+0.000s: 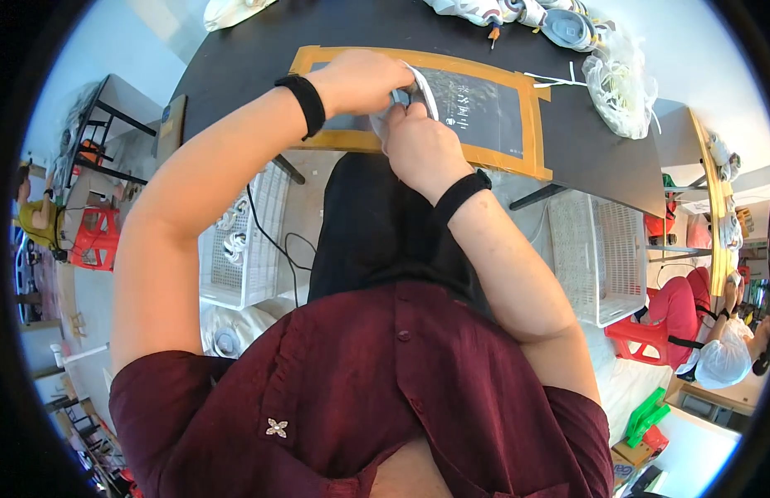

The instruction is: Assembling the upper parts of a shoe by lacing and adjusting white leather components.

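Observation:
Both hands are closed on a grey piece with a curved white rim (426, 90), whose exact kind I cannot make out. My left hand (364, 81) grips its far left edge, knuckles up. Just nearer and to the right, my right hand (422, 149) pinches it close to the rim; parts of the piece are hidden behind the fingers. Beneath them lies a dark printed mat (493, 112), bordered with yellow-brown tape (518, 168) on the dark table. Each wrist wears a black band.
At the table's far right lie grey-white pieces (559, 25) and a clear bag of white strips (619, 91). White crates (256, 249) (605, 257) stand below on both sides. A black cable (273, 236) hangs at left. People sit at far left and right, near red stools (646, 336).

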Demonstrator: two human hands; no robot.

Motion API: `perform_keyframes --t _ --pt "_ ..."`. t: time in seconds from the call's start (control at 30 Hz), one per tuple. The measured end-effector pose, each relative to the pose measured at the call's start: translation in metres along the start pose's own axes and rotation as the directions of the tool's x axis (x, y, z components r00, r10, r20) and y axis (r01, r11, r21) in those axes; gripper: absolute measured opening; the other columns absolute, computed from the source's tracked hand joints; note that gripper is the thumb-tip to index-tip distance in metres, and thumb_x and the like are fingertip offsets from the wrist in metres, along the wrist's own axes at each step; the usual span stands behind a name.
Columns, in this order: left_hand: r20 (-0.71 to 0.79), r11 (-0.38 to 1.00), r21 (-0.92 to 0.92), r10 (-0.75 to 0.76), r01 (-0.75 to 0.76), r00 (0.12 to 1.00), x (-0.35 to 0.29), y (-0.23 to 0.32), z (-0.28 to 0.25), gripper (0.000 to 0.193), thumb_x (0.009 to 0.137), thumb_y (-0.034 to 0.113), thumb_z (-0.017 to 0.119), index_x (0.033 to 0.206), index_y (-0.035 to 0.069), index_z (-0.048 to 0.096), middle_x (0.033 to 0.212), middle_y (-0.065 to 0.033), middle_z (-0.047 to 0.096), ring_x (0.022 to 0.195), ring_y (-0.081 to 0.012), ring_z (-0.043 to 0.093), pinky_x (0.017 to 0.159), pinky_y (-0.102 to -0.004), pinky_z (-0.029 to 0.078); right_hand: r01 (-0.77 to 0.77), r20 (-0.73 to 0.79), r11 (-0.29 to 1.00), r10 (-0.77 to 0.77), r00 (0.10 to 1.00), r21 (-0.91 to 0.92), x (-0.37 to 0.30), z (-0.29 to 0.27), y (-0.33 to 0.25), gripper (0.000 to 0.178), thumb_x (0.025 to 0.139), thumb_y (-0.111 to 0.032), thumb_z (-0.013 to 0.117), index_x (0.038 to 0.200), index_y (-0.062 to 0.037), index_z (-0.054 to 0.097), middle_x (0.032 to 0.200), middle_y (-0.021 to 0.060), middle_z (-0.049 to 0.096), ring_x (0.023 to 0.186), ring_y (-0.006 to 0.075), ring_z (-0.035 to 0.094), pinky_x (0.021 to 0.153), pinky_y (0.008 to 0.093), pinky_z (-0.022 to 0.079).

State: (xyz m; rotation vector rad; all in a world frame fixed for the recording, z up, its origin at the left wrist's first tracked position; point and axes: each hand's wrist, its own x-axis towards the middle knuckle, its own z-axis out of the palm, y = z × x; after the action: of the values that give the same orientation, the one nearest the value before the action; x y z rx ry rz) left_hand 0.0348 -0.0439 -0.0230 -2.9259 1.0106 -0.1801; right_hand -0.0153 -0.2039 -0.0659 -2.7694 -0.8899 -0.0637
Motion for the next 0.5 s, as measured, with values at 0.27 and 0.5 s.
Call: perform_keyframes --t 0.27,0.5 --pt "-0.185 0.946 -0.309 -0.165 0.102 0.969 -0.04 0.009 0.015 0.031 0.081 0.011 0.062 0.111 0.006 0.061 0.11 -0.0126 0.064 0.103 -0.0325 0.06 0.087 -0.0426 0.048 0.066 -0.069 0.984 -0.055 0.996 0.167 -0.01 -0.007 0.008 0.029 0.092 -0.022 0.054 0.104 0.0035 0.054 0.1 0.0223 0.059 0.081 0.0366 0.067 0.072 0.0424 0.056" --pt "-0.396 0.985 -0.151 -0.14 0.086 0.907 -0.067 0.055 0.013 0.027 0.077 0.016 0.067 0.103 0.009 0.064 0.111 -0.0054 0.061 0.109 -0.0286 0.053 0.091 -0.0402 0.043 0.003 -0.109 0.797 0.079 0.991 0.603 -0.003 -0.014 0.038 0.023 0.093 -0.018 0.048 0.102 0.0024 0.051 0.093 0.0273 0.063 0.093 0.0463 0.061 0.081 0.0484 0.048"
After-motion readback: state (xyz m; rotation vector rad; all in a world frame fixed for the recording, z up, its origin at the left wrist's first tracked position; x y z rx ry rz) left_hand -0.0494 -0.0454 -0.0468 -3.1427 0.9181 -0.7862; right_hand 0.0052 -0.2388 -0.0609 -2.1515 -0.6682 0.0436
